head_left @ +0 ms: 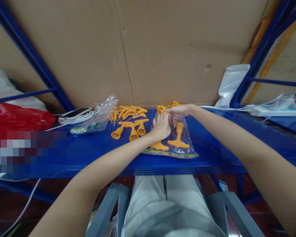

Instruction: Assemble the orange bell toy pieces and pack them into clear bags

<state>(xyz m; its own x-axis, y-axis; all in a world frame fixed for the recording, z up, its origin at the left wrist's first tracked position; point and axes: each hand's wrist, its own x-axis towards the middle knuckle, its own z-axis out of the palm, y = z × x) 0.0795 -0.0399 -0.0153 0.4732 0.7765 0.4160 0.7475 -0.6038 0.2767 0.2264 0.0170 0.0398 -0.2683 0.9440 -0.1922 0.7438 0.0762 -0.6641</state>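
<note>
Evidently, a clear plastic bag with a multicoloured strip (185,131) is being handled at frame centre by the left hand (161,127) and right hand (178,114), close together; what is being pinched cannot be told. Through uneven tugging, an orange T-shaped plastic piece (179,143) could be shifted.

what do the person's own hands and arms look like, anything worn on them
Both the left hand and the right hand are ungloved. The left forearm and right forearm show no sleeve, watch or bracelet. The fingers are too small and partly hidden to rule out rings.
</note>
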